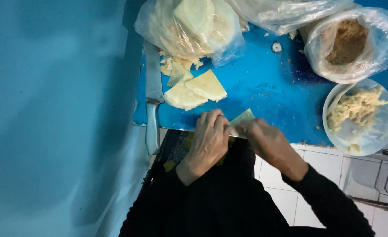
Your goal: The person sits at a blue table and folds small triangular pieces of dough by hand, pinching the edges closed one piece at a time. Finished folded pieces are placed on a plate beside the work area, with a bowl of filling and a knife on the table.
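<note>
both hands, left hand [209, 138] and right hand [264, 140], pinch one pale pastry triangle [242, 118] between them, its tip pointing away; stacked triangles [196, 92] lie beyond the left.

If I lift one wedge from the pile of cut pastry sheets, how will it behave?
The pile of cut pastry sheets looks thin and flat, so one wedge is probably light and floppy. Torn scraps beside it suggest it tears easily. Stacked layers may cling together.
</note>
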A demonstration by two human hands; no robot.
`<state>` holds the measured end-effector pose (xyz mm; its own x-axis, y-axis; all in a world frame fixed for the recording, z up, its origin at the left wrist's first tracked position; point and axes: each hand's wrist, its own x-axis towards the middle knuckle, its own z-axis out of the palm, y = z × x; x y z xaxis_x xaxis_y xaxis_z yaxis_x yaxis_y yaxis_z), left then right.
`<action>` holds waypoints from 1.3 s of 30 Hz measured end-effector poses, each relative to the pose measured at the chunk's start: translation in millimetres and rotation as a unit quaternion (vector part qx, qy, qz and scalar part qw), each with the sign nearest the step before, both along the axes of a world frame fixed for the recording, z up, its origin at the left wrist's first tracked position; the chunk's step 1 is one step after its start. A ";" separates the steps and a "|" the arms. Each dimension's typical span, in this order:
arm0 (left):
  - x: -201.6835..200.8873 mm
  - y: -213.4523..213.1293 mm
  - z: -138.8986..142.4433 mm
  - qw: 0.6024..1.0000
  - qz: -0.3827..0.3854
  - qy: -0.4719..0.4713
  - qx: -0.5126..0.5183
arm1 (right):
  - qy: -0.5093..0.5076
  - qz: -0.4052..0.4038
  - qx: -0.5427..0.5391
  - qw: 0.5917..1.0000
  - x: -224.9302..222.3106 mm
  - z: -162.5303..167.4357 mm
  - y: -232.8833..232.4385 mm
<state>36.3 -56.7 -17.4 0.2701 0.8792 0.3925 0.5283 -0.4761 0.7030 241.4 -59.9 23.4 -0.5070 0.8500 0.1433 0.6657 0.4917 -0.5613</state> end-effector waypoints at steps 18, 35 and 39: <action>6.9 -12.9 3.6 0.998 -0.055 -0.015 -0.004 | 0.036 -0.217 -0.029 0.975 7.8 3.8 -25.0; 0.3 -5.9 0.9 0.995 -0.086 -0.023 0.049 | 0.000 -0.189 -0.042 0.981 -3.9 19.9 -25.5; 1.4 -4.3 -2.3 0.995 -0.071 -0.036 0.061 | 0.010 -0.131 0.030 0.991 -7.1 11.8 -30.7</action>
